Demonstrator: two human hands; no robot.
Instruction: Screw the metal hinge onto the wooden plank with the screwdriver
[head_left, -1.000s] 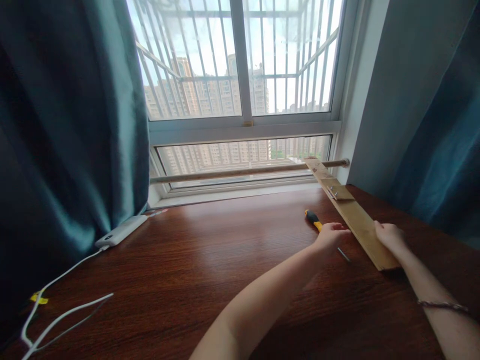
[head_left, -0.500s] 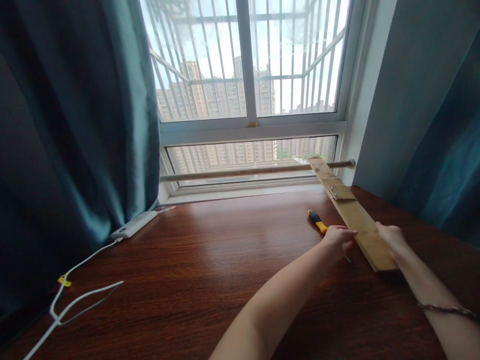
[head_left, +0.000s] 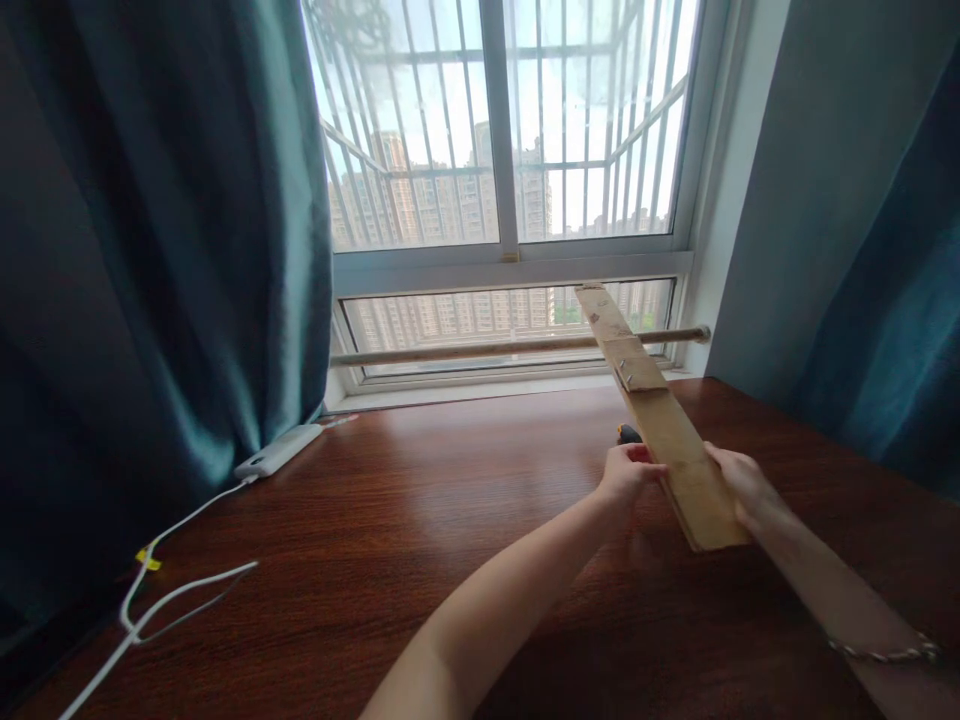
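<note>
A long, light wooden board [head_left: 686,465] slants away from me above the tabletop, its far end in front of the window. A shorter wood piece [head_left: 636,364] overlaps it, with a couple of screws [head_left: 625,373] sticking up near its edge. My left hand [head_left: 628,474] grips the board's left edge, thumb and fingers closed on it. On the right edge, my right hand [head_left: 739,478] is wrapped round the board, its fingers partly hidden underneath. Behind my left hand shows the dark end of a screwdriver-like handle [head_left: 628,434]; the rest is hidden.
Beneath everything lies a dark red-brown wooden table [head_left: 420,520]. On its left are a white power bank [head_left: 281,450] and a white cable [head_left: 161,600] with a yellow tag. A horizontal rail [head_left: 465,351] crosses before the window. Blue curtains [head_left: 247,250] hang at the sides.
Both hands have moved left with the board, and its far end has risen. The handle on the table, plainly visible before, is now mostly covered by the board and my left hand.
</note>
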